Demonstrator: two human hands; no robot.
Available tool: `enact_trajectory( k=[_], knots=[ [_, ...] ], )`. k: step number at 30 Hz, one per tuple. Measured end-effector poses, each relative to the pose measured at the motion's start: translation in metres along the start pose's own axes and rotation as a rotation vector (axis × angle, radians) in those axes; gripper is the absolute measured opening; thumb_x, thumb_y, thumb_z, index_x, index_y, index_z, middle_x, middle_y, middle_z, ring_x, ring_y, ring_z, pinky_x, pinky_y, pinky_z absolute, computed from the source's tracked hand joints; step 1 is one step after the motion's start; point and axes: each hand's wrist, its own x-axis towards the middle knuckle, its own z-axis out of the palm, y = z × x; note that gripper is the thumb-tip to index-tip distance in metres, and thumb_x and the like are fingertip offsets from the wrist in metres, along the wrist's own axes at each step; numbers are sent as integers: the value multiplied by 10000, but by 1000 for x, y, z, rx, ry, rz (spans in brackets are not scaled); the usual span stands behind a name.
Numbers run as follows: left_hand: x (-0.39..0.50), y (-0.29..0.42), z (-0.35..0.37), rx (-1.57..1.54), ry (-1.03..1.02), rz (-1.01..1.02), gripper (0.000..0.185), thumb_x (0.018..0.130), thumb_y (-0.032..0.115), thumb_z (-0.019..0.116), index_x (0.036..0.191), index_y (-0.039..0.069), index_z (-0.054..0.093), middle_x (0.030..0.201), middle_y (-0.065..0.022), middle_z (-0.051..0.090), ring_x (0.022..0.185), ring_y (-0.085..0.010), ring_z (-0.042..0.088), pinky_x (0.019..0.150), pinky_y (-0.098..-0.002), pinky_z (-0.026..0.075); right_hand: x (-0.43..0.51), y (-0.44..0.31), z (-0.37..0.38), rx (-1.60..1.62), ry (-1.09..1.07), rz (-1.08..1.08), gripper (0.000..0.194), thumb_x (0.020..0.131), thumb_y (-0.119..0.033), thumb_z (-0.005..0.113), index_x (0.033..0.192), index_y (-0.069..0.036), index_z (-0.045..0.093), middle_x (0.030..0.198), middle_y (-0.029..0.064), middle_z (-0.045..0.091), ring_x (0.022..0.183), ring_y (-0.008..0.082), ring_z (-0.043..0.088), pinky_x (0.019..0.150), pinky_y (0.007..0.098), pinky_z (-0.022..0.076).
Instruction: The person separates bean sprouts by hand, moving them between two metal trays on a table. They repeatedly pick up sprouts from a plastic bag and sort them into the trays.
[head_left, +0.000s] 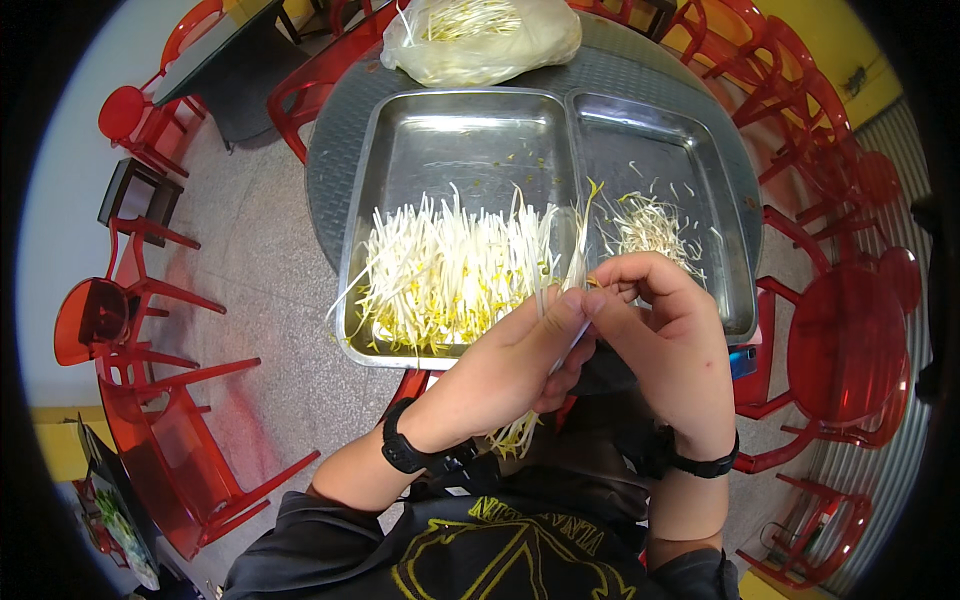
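Note:
My left hand (525, 352) is closed around a small bunch of bean sprouts (579, 247). Pale ends stick up above its thumb, and yellow heads hang out below the palm. Thumb and fingers of my right hand (664, 337) pinch at the same bunch, right against my left thumb; the exact strands between them are hidden. Under and beyond my left hand, a steel tray (465, 146) carries a thick row of bean sprouts (442, 270), yellow heads towards me. Another steel tray (637, 146), beyond my right hand, holds a tangled heap of thin root ends (649, 229).
Both trays rest on a round, dark woven-textured table (337, 157). At its far side stands an open plastic bag (495, 56) of bean sprouts. Red transparent chairs (180, 442) surround the table, with a red stool (847, 345) at the right. A blue phone-like object (742, 361) shows beside the right tray.

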Motion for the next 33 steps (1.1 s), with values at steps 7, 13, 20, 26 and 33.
enact_trajectory(
  k=[7,13,20,26,33],
  knots=[
    [-2,0,-1,0,-15,-2,504,1094,565,406,1075,76,526,796,6,471,579,-65,428,478,-218,359,6,-13,-8,-183,-17,27,37,985,-12,659,1019,-7,646,910,-3,659,814,67,629,735,222,518],
    [-2,3,2,-5,24,-6,458,1095,556,409,1048,120,541,764,1,491,534,-76,410,460,-218,327,17,-16,-12,-146,-13,-6,54,1003,-64,642,1030,-17,649,909,6,672,836,73,626,786,234,508],
    [-3,7,-1,-55,0,-28,414,1103,485,463,1062,83,554,770,11,489,551,-65,429,469,-224,355,33,-12,-8,10,12,-100,106,998,-113,684,1033,-14,669,861,-53,630,760,3,527,675,172,410],
    [-2,6,1,-72,19,-11,401,1100,488,468,1053,99,554,767,9,484,535,-66,402,473,-218,343,43,-23,-10,-5,58,-206,147,994,-125,692,1050,8,665,898,-11,667,817,43,587,760,190,466],
    [-3,4,-1,-79,-21,29,400,1099,502,456,1034,118,546,768,-2,475,537,-72,387,477,-216,326,53,-35,-19,-13,107,-314,161,991,-137,701,1051,7,662,903,8,674,824,69,606,774,208,478]
  ],
)
